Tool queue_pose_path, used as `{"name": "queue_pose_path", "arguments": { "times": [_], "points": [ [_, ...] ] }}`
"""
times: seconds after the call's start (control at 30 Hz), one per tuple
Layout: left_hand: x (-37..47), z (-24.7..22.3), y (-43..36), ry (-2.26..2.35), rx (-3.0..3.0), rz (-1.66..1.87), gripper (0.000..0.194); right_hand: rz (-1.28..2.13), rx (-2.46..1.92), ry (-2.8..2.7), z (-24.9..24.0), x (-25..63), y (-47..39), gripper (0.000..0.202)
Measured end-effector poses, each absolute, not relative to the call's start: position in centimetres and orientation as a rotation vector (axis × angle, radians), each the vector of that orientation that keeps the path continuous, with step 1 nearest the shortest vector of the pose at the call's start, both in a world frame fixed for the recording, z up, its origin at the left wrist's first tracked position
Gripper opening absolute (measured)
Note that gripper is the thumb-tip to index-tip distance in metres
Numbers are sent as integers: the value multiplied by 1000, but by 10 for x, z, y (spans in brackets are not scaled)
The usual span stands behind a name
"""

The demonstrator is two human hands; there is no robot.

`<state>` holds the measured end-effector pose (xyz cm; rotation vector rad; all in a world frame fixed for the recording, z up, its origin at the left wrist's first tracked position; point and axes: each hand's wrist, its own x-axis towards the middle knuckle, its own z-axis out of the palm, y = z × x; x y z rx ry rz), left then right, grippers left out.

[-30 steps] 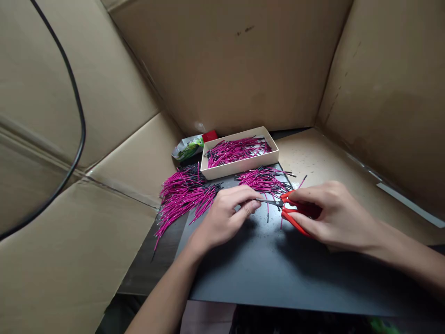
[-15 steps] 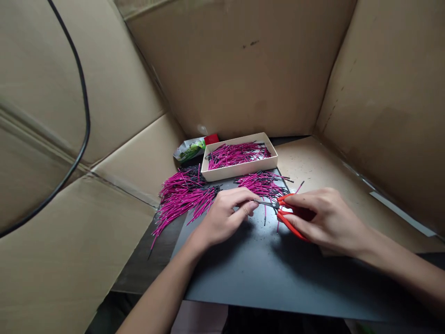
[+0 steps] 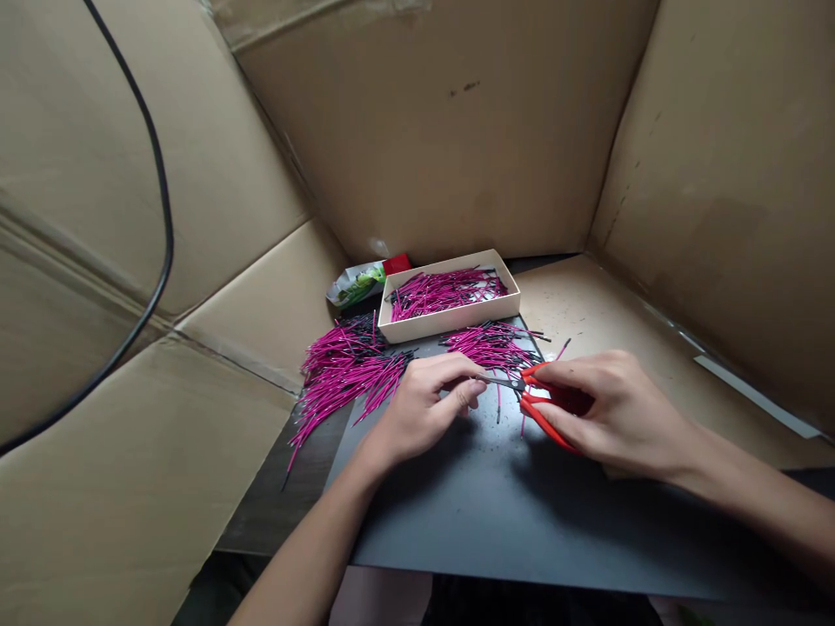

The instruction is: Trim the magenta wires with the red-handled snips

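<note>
My right hand [image 3: 606,413] is closed around the red handles of a pair of small scissors [image 3: 505,382], whose narrow dark blades point left. The blade tips meet the fingertips of my left hand [image 3: 434,404]. Thumb and index finger of that hand are pinched together, and whatever they hold is hidden or too small to make out. Just behind the hands lies a pile of short magenta wires with black ends [image 3: 489,346]. A few single wires lie loose under and beside the scissors.
A shallow cream box [image 3: 450,326] holds many similar wires. Left of it is a bigger wire heap [image 3: 345,365], with a green-and-white packet [image 3: 358,283] behind. Dark specks dot the grey board [image 3: 457,522]. Cardboard walls [image 3: 424,156] surround the table, and a black cable [image 3: 163,200] hangs at left.
Both hands and the scissors hold nearly the same place. The blades look slightly closer together, and the whole view has shifted a little.
</note>
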<state>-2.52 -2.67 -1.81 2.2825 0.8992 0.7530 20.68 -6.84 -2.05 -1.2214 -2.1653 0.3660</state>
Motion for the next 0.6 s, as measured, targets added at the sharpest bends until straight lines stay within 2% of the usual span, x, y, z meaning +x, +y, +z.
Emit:
{"name": "queue_pose_path", "arguments": {
  "times": [0.6],
  "points": [
    [-26,-16,-26,867,2312,755,23,338,-1203,-2223,-20,209,-66,20]
  ]
}}
